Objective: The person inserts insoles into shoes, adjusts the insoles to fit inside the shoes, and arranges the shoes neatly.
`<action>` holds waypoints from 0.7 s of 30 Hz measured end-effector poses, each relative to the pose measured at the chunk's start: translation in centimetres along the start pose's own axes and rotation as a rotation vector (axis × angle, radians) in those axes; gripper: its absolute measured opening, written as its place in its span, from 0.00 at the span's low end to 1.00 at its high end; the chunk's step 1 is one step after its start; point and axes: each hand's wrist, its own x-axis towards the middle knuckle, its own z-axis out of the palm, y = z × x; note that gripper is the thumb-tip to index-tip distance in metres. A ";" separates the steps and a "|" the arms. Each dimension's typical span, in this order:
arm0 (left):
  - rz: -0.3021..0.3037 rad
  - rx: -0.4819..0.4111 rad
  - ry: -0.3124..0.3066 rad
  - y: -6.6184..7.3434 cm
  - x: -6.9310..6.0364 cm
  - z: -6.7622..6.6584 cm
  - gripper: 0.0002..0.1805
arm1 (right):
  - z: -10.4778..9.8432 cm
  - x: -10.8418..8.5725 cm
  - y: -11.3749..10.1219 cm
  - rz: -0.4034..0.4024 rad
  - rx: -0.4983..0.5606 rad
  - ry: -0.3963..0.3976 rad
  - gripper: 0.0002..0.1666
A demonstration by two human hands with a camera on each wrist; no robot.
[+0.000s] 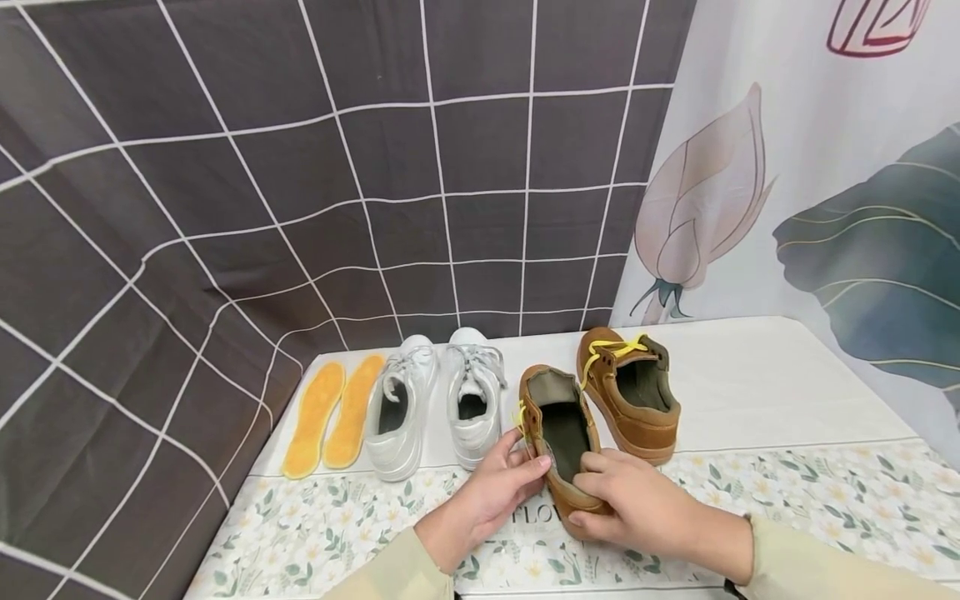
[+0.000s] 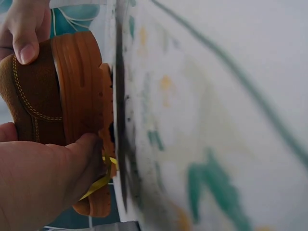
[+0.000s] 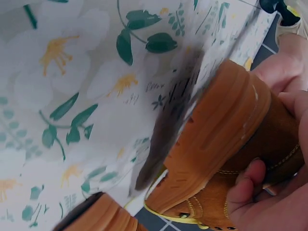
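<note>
Floral cloth (image 1: 315,533), brown shoe (image 1: 566,435), left hand (image 1: 498,490) curled round side, right hand (image 1: 633,504) round heel.

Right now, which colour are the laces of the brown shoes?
The laces are bright yellow; the head view shows them best.

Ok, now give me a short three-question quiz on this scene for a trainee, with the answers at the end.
1. Multiple choice: in the head view, what lies just left of the white shoes?
A) a shoebox
B) two orange insoles
C) a coil of rope

2. True or false: the left hand and the right hand both hold the nearer brown shoe.

3. Fill in the blank: the laces on the farther brown shoe are ____ in colour.

Key: 1. B. 2. True. 3. Yellow.
</note>
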 end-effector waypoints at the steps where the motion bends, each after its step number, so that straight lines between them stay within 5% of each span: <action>1: 0.011 0.003 -0.003 0.1 0.0 0.1 0.40 | -0.2 0.0 0.1 -0.010 -0.003 0.022 0.27; 11: 0.106 -0.006 -0.039 1.8 0.3 2.4 0.39 | -2.8 0.7 1.8 -0.070 -0.008 0.220 0.28; 21: 0.168 0.007 -0.107 3.2 2.0 4.5 0.39 | -5.2 0.1 3.0 0.014 0.008 0.203 0.26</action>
